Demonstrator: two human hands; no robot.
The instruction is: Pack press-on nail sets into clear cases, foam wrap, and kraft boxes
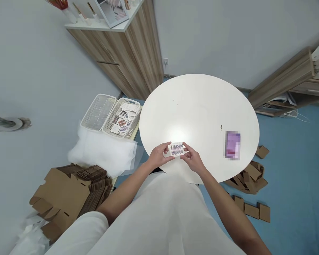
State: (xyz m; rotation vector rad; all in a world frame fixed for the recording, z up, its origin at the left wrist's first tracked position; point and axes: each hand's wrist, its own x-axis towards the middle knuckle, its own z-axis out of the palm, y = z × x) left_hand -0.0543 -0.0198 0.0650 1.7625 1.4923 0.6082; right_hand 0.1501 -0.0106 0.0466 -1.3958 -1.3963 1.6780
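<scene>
A small white card of press-on nails point(177, 149) is held between my two hands, over the near edge of the round white table point(199, 106). Two rows of patterned, greyish-purple nails face up on it. My left hand point(160, 155) pinches the card's left side between thumb and fingers. On the opposite side, the thumb and fingers of my right hand point(192, 158) grip the card's right edge. Farther right on the tabletop lies a purple item point(232, 145), blurred so that its kind cannot be made out.
Left of the table, a white basket point(134, 124) holds several nail cards, beside another basket point(91, 122) with clear plastic pieces. White translucent bags point(103, 150) and flat cardboard boxes point(66, 191) lie nearer. Folded brown boxes point(251, 177) sit on the floor at right. A wooden cabinet point(122, 53) stands behind.
</scene>
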